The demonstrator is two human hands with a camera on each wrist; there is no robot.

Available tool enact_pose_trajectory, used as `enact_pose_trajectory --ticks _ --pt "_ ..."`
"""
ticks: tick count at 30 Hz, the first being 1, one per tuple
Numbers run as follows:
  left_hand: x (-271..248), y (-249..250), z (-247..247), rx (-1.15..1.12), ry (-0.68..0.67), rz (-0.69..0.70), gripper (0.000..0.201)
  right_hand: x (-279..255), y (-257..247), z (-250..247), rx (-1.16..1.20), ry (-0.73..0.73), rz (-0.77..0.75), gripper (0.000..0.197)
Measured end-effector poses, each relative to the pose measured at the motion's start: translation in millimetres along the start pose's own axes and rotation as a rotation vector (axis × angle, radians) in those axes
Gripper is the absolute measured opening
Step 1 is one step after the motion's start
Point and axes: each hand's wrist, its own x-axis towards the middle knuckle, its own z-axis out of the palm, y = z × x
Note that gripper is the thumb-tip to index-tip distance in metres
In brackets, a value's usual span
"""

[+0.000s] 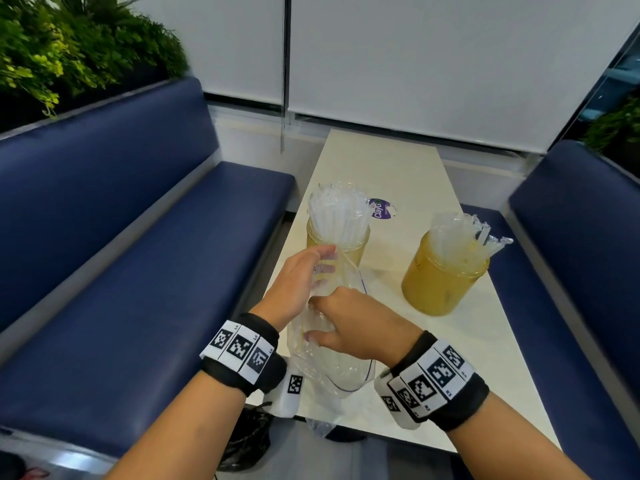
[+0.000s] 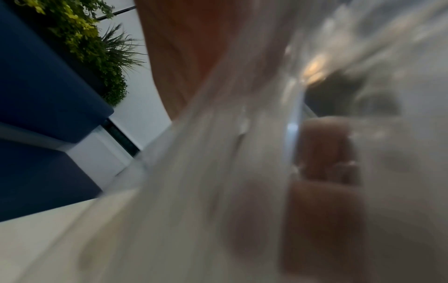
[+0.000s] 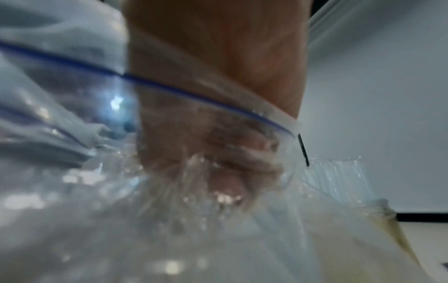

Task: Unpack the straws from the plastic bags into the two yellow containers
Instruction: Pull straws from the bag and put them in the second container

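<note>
Two yellow containers stand on the pale table [image 1: 398, 174]. The left container [image 1: 337, 244] and the right container [image 1: 445, 282] each hold a bunch of clear wrapped straws [image 1: 334, 213]. In front of the left container both hands hold a clear plastic bag [image 1: 341, 372] with a blue zip line, and a few straws show inside it. My left hand [image 1: 301, 282] grips the bag's upper part. My right hand [image 1: 346, 323] has its fingers [image 3: 225, 172] curled into the crumpled plastic, with the zip line [image 3: 194, 95] across it. The left wrist view is blurred; fingers [image 2: 322, 210] show through the bag [image 2: 194, 191].
Blue benches [image 1: 138, 254] run along both sides of the narrow table. A purple label [image 1: 381, 207] lies behind the left container. A black bag [image 1: 246, 441] sits under the table's near edge. Green plants [image 1: 69, 46] stand behind the left bench.
</note>
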Motion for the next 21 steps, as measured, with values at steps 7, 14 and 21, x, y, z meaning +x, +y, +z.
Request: enact_pose_trajectory --ticks 7,14,21 --pt "-11 4 -6 0.059 -0.067 0.041 0.039 -3 20 -20 0.301 0.124 0.008 0.031" --pt "-17 -4 -11 0.357 -0.254 0.139 0.082 2 33 -70 0.406 0.331 0.013 0.017" --pt "-13 -1 12 0.407 -0.186 0.155 0.049 12 20 -93 0.4 0.528 -0.049 0.036"
